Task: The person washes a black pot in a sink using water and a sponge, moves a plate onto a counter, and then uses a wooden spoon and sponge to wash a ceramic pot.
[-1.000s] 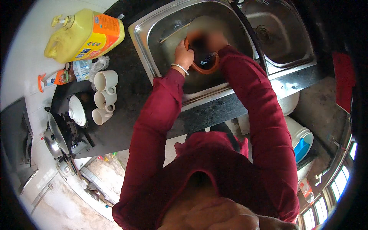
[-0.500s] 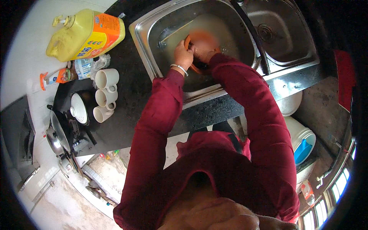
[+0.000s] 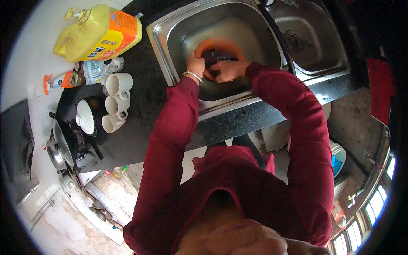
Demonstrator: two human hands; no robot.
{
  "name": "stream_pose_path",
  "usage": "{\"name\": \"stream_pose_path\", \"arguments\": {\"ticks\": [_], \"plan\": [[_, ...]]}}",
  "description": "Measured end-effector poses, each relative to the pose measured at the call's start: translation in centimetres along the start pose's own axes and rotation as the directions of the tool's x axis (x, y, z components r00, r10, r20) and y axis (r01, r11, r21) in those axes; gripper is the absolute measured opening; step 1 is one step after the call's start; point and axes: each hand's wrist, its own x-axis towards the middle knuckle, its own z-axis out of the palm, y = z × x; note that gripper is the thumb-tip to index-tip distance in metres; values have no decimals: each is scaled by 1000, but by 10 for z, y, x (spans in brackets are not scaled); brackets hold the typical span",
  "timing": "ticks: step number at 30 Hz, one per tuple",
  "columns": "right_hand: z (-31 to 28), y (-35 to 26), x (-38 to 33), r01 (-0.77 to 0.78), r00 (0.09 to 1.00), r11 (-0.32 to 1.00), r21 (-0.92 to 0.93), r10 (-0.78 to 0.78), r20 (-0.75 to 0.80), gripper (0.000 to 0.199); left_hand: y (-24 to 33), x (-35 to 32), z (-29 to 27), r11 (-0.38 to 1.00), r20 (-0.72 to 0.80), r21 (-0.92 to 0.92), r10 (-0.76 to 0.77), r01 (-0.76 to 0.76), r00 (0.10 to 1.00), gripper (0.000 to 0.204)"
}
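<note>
An orange bowl (image 3: 205, 43) with a dark inside sits low in the left basin of a steel sink (image 3: 180, 32), tilted toward me. My left hand (image 3: 195, 66) grips its left rim, and a pale bracelet circles that wrist. Inside the bowl, near its front edge, is my right hand (image 3: 230, 71) with its fingers curled down. Whether it holds anything there is hidden. The bowl's far right side is blurred.
A black bar (image 3: 276, 33) crosses the sink beside the right basin (image 3: 316, 42). On the dark counter to the left stand a yellow detergent jug (image 3: 95, 36), a spray bottle (image 3: 57, 82), three white mugs (image 3: 119, 84) and a white lid (image 3: 86, 117).
The bowl has tilted so its dark inside shows more. My left hand has shifted slightly left and down. My right hand has moved lower, and its forearm has swung outward to the right.
</note>
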Motion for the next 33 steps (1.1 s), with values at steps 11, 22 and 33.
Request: {"name": "stream_pose_path", "arguments": {"ticks": [11, 22, 33], "plan": [[19, 5, -22, 117, 991, 926, -360, -135, -26, 58, 58, -61, 5, 592, 120, 740, 352, -320, 928, 49], [-16, 23, -32, 321, 913, 946, -50, -323, -249, 39, 91, -64, -1, 178, 699, 712, -91, -679, 709, 46], [-51, 42, -22, 147, 467, 886, 440, 330, -820, 20, 64, -22, -4, 627, 484, 518, 346, -582, 804, 45]]}}
